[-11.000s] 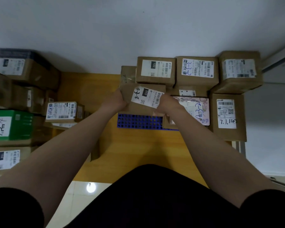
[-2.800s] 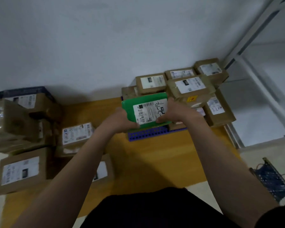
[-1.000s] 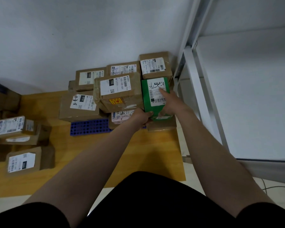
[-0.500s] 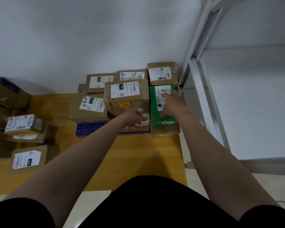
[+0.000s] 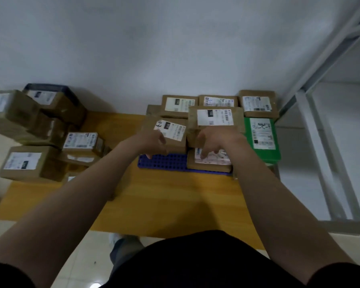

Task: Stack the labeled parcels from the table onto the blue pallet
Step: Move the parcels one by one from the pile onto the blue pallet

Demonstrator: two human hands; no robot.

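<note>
The blue pallet [image 5: 164,162] lies on the wooden table [image 5: 170,200], mostly covered by brown labeled parcels. A green parcel [image 5: 261,138] with a white label rests on the stack at the right end. A brown parcel labeled 102 [image 5: 215,119] tops the middle of the stack. My left hand [image 5: 154,142] hovers empty, fingers loosely curled, over the pallet's bare front left part beside a brown parcel with a handwritten label [image 5: 168,132]. My right hand [image 5: 213,142] hangs relaxed and empty above a pale patterned parcel [image 5: 212,161].
Several more brown labeled parcels [image 5: 22,163] are piled at the table's left end, one small parcel [image 5: 80,141] among them. A white wall stands behind the table. A white metal rack frame [image 5: 320,125] rises just right of the stack.
Both hands have let go of the green parcel, which now lies on the right of the stack, and have drawn back left over the pallet's front. My view has swung left.
</note>
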